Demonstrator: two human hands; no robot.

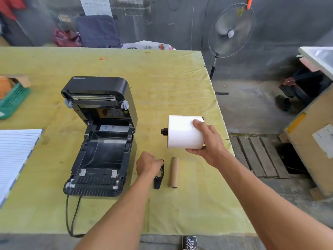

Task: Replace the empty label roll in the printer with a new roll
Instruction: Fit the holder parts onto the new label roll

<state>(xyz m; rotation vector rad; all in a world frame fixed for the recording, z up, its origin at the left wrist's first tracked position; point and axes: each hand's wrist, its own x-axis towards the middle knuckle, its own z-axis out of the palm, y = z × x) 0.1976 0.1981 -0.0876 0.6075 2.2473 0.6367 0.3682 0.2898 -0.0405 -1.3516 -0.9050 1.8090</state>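
Note:
The black label printer (100, 141) stands on the yellow table (162, 83) with its lid raised and its roll bay bare. My right hand (207, 141) holds a full white label roll (182, 132) above the table, right of the printer; a black spindle end pokes out of the roll's left side. My left hand (147, 164) rests on the table by the printer's front right corner, fingers closed on the top of a black plastic roll guide (159, 176). The empty brown cardboard core (174, 172) lies just right of that guide.
A lined paper pad (16, 156) lies at the left edge and a green basket (12, 100) sits further back left. The printer's cables (72, 217) trail off the front edge. A standing fan (230, 31) and boxes are off the table to the right.

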